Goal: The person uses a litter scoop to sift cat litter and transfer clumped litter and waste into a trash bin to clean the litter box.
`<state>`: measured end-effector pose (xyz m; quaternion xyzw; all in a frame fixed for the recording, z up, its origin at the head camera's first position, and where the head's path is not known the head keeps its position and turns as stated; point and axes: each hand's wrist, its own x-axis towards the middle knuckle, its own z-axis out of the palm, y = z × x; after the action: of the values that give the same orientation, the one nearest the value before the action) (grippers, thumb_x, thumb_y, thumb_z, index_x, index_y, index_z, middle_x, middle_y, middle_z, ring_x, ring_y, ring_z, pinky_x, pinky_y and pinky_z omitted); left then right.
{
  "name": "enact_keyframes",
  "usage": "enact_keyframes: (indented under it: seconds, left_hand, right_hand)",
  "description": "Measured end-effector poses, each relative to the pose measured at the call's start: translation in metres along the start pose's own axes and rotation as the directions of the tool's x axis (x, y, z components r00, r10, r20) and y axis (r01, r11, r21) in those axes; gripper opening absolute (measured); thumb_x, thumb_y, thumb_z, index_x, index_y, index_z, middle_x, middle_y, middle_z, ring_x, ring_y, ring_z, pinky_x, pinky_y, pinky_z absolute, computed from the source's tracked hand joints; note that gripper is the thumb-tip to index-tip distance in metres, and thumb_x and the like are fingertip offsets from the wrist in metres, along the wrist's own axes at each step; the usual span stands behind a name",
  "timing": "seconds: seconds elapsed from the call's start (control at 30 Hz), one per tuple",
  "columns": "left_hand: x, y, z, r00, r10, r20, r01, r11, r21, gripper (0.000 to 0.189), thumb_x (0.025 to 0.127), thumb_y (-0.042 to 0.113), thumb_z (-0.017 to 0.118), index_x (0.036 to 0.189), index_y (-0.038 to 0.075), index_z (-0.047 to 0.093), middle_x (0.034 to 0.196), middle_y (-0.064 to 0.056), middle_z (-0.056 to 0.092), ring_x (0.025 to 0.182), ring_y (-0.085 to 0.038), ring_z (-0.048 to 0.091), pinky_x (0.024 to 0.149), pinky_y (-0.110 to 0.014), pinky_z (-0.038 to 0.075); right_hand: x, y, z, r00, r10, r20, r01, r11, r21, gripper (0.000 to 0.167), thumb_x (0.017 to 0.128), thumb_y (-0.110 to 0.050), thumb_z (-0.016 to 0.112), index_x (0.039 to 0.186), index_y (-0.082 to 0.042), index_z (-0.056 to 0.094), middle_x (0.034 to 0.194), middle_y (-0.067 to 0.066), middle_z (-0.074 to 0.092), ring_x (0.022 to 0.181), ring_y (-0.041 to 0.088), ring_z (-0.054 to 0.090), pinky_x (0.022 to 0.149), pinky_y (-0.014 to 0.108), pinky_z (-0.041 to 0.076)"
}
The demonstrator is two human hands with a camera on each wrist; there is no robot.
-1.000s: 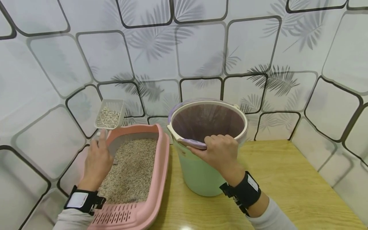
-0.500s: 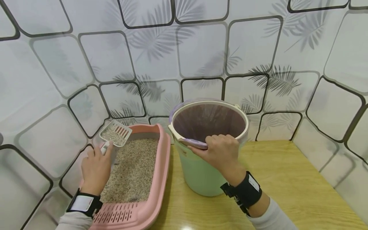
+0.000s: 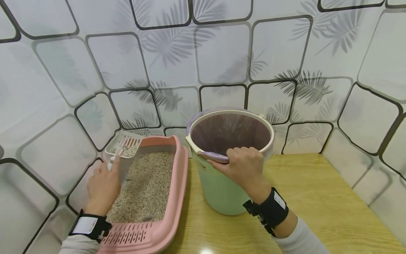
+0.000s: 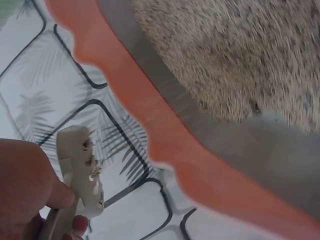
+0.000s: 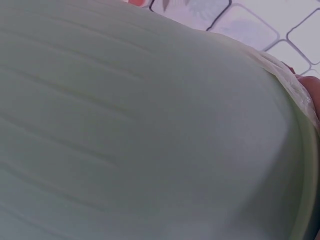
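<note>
My left hand (image 3: pixel 103 187) grips the handle of a white slotted litter scoop (image 3: pixel 127 141), held over the back left corner of a pink litter box (image 3: pixel 177 183). Some pale litter lies in the scoop, and bare slots show at its right side. The left wrist view has the scoop (image 4: pixel 82 170) edge-on, with grains clinging along it. Brown cat litter (image 3: pixel 146 187) covers the box floor. On the right, my right hand (image 3: pixel 244 164) holds the front rim of a green bucket (image 3: pixel 219 190); its fingers curl over the edge beside a bunched purple bag (image 3: pixel 214 157) that lines the bucket.
Both containers stand on a yellow wood-grain table (image 3: pixel 304 197), the bucket right of the box. Patterned cloth walls (image 3: pixel 222 53) close in the back and both sides. A perforated step (image 3: pixel 127 234) forms the box's front.
The scoop has come down from higher by the back wall to the box's rear rim and has tilted, with less litter showing in it. My right hand stays on the bucket rim.
</note>
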<state>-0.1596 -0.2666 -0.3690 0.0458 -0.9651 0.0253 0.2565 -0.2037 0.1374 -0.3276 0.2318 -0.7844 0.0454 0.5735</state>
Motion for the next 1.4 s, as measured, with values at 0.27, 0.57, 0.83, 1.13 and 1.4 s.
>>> enact_keyframes:
  seconds: [0.27, 0.57, 0.83, 1.13, 1.4]
  left_hand:
    - [0.008, 0.000, 0.003, 0.979, -0.021, 0.204, 0.086, 0.945, -0.315, 0.066, 0.088, -0.002, 0.037, 0.151, -0.004, 0.020, 0.135, -0.040, 0.041, 0.108, -0.057, 0.052, 0.081, -0.065, 0.046]
    - [0.017, -0.002, 0.000, 0.981, 0.126, 0.145, -0.042, 0.876, -0.480, 0.066, 0.090, -0.009, 0.033, 0.153, -0.005, 0.014, 0.156, -0.031, 0.022, 0.137, -0.052, 0.031, 0.100, -0.067, 0.035]
    - [0.011, 0.004, -0.005, 0.992, -0.010, 0.123, 0.040, 0.969, -0.243, 0.059, 0.092, 0.003, 0.039, 0.150, 0.001, 0.028, 0.127, -0.037, 0.049, 0.102, -0.055, 0.054, 0.072, -0.062, 0.047]
    - [0.004, 0.007, -0.002, 0.975, 0.095, -0.203, -0.090, 0.995, 0.035, 0.078, 0.073, 0.001, 0.071, 0.144, 0.011, 0.042, 0.093, -0.033, 0.048, 0.071, -0.043, 0.046, 0.046, -0.044, 0.033]
    - [0.004, 0.011, 0.000, 0.934, 0.148, -0.327, -0.115, 0.986, 0.119, 0.056, 0.084, -0.002, 0.057, 0.138, 0.010, 0.051, 0.083, -0.029, 0.048, 0.068, -0.041, 0.046, 0.048, -0.043, 0.031]
  right_hand:
    - [0.001, -0.001, -0.001, 1.000, 0.009, -0.013, -0.009, 1.000, -0.006, 0.069, 0.064, -0.068, 0.073, 0.044, -0.017, 0.032, 0.040, -0.004, 0.027, 0.035, 0.013, 0.021, 0.038, 0.027, 0.016]
    - [0.000, -0.001, -0.001, 1.000, 0.002, -0.001, -0.002, 1.000, -0.009, 0.068, 0.065, -0.068, 0.072, 0.045, -0.017, 0.032, 0.040, -0.004, 0.026, 0.036, 0.013, 0.019, 0.038, 0.026, 0.015]
    - [0.000, -0.002, 0.000, 1.000, 0.002, 0.003, -0.002, 1.000, -0.009, 0.069, 0.065, -0.069, 0.072, 0.045, -0.017, 0.032, 0.040, -0.004, 0.027, 0.036, 0.012, 0.019, 0.038, 0.026, 0.015]
    - [-0.001, -0.002, 0.001, 1.000, 0.006, 0.006, -0.006, 1.000, -0.003, 0.069, 0.064, -0.069, 0.073, 0.045, -0.016, 0.033, 0.041, -0.005, 0.026, 0.037, 0.012, 0.018, 0.038, 0.026, 0.014]
    - [0.000, -0.001, 0.000, 1.000, 0.002, 0.014, -0.002, 1.000, 0.004, 0.069, 0.064, -0.069, 0.074, 0.045, -0.016, 0.032, 0.040, -0.004, 0.027, 0.036, 0.012, 0.019, 0.038, 0.026, 0.015]
